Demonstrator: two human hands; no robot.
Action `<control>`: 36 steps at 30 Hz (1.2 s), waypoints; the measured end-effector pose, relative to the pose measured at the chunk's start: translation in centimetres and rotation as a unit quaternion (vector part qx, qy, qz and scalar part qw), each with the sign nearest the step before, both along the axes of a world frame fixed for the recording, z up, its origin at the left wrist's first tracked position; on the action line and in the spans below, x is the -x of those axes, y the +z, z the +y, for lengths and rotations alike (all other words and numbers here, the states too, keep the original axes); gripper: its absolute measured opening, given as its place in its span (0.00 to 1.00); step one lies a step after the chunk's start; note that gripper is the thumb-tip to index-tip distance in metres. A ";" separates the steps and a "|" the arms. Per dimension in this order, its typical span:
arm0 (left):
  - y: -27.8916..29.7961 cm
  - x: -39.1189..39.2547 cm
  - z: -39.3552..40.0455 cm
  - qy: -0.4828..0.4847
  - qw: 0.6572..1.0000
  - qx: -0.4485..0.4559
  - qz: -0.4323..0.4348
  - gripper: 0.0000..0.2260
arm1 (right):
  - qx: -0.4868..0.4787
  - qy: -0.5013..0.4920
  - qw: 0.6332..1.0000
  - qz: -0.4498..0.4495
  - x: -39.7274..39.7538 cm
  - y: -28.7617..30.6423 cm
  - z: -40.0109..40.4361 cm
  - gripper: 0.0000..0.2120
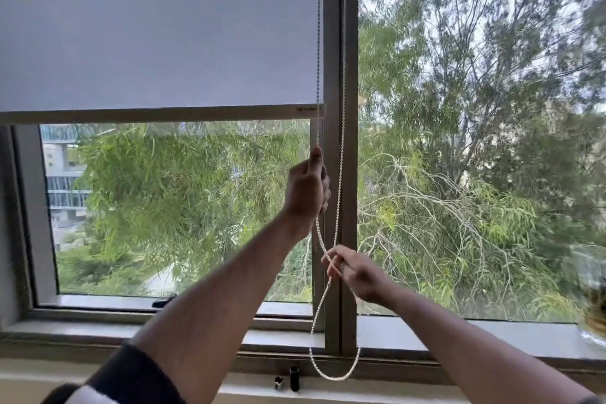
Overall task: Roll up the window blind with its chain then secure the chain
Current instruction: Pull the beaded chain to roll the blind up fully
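Observation:
A grey-white roller blind [157, 26] covers the upper half of the left window pane; its bottom bar [164, 115] sits about mid-height. A white beaded chain [342, 108] hangs in a loop along the central frame post, its lowest bend [334, 377] near the sill. My left hand [306, 187] is closed around one strand just below the bar. My right hand [352, 269] is lower, pinching the chain where the strands cross.
The central window post [347, 43] stands right behind the chain. Two small black fittings [292, 379] sit on the wall under the sill. A black window handle [164, 301] lies on the lower frame. A glass vase [593, 305] stands on the sill at far right.

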State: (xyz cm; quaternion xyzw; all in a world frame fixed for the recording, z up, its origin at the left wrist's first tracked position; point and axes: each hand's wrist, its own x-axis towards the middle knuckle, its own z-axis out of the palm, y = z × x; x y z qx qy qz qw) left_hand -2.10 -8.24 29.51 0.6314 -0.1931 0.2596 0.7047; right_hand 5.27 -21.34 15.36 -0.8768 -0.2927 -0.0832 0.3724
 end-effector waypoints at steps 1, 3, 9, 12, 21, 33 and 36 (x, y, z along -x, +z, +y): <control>-0.5 0.0 -0.1 -0.002 1.000 -0.002 0.004 0.23 | -0.042 0.006 0.999 -0.004 0.1 1.3 0.0 0.13; -1.5 -0.1 -0.4 0.000 1.000 -0.010 0.007 0.24 | -0.138 0.027 0.990 -0.016 0.9 4.9 0.4 0.13; -3.1 -0.7 -0.4 -0.001 1.000 0.001 -0.001 0.25 | -0.360 0.138 0.923 0.021 4.4 17.1 2.4 0.16; -3.6 -0.7 0.0 0.006 1.000 -0.005 0.026 0.22 | -0.414 0.192 0.889 0.049 5.6 22.0 3.4 0.16; -4.7 -0.3 1.1 0.017 0.994 -0.105 0.026 0.20 | -0.370 0.150 0.910 -0.114 5.4 21.9 5.7 0.16; 6.0 1.2 4.1 0.044 0.997 -0.053 -0.026 0.25 | -0.280 0.118 0.924 -0.231 5.5 15.5 6.1 0.11; 11.7 2.9 3.1 -0.008 0.999 -0.021 -0.031 0.21 | -0.280 0.118 0.926 -0.225 5.3 13.0 6.0 0.13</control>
